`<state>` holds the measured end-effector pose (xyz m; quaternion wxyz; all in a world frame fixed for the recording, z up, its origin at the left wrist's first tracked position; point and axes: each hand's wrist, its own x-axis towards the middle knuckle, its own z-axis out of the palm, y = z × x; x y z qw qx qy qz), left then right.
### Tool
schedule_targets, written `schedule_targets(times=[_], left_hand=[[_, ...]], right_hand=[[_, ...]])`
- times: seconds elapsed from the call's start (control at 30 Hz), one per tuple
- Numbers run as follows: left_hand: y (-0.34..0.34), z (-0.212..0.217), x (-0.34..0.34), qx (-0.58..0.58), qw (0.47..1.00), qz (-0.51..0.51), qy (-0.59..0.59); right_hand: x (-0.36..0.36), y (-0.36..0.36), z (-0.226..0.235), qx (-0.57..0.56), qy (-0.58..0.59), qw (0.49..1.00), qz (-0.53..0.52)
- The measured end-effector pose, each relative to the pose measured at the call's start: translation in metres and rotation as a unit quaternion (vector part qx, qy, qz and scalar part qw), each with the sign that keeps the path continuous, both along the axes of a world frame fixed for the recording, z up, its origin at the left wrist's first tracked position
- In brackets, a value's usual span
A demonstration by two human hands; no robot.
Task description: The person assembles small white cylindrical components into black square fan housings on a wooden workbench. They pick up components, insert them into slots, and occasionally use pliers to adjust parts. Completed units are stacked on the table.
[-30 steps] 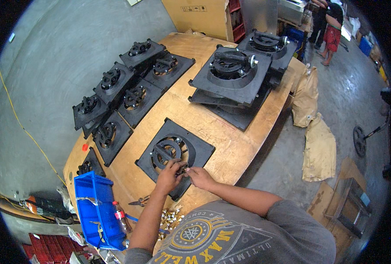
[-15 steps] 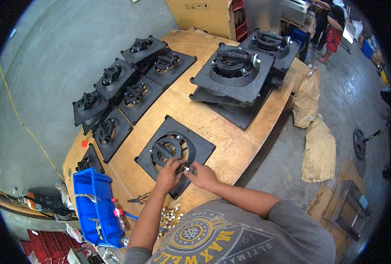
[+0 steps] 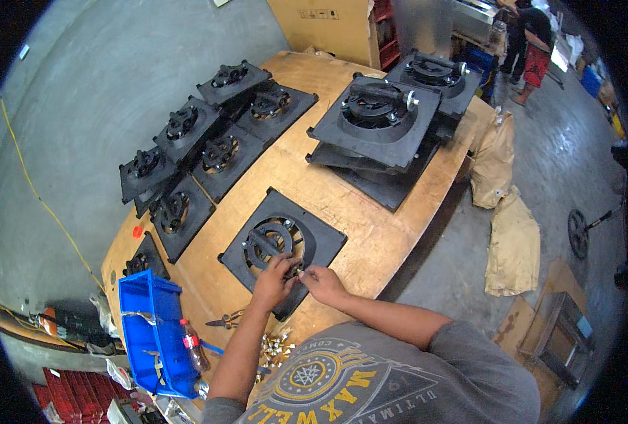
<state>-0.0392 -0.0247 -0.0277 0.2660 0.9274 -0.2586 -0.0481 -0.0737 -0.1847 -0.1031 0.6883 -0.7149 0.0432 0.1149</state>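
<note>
A black cast-iron gas burner [image 3: 317, 240], square-framed with a ring in its middle, lies flat on the wooden table before me. Both hands meet over its near side. My left hand [image 3: 273, 280] is closed with curled fingers by the burner's pipe end; what lies under them is mostly hidden. Thumb and fingers of my right hand [image 3: 324, 286] pinch a small brass fitting [image 3: 300, 272] at that same spot. Beside my left forearm is a heap of similar brass fittings [image 3: 277, 348]. Pliers [image 3: 223, 320] rest farther left on the table.
More black burners [image 3: 218, 157] are stacked along the wall side, and another stack [image 3: 374, 127] stands at the far right of the table [image 3: 286, 166]. At near left are a blue bin [image 3: 151, 332] and a bottle [image 3: 192, 343]. Another person [image 3: 533, 53] is in the background.
My right fingers have shifted slightly around the small brass fitting. The left hand stays at the burner's near side, and the burner lies in the same place.
</note>
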Motion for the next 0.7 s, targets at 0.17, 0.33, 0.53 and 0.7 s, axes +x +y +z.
schedule_targets(times=[0.17, 0.33, 0.53, 0.7], left_hand=[[0.001, -0.003, 0.001, -0.006, 1.000, -0.009, -0.018], [0.000, -0.004, 0.001, -0.016, 1.000, 0.004, 0.013], [0.001, -0.004, 0.000, -0.012, 1.000, -0.004, -0.016], [-0.001, 0.001, 0.000, -0.010, 1.000, -0.010, -0.006]], right_hand=[[0.005, -0.006, -0.002, 0.131, 0.101, 0.986, 0.026], [-0.002, 0.006, -0.005, -0.129, -0.139, 0.981, -0.047], [0.005, -0.002, 0.008, 0.106, 0.142, 0.984, 0.033], [0.000, 0.004, 0.000, -0.051, -0.062, 0.997, -0.016]])
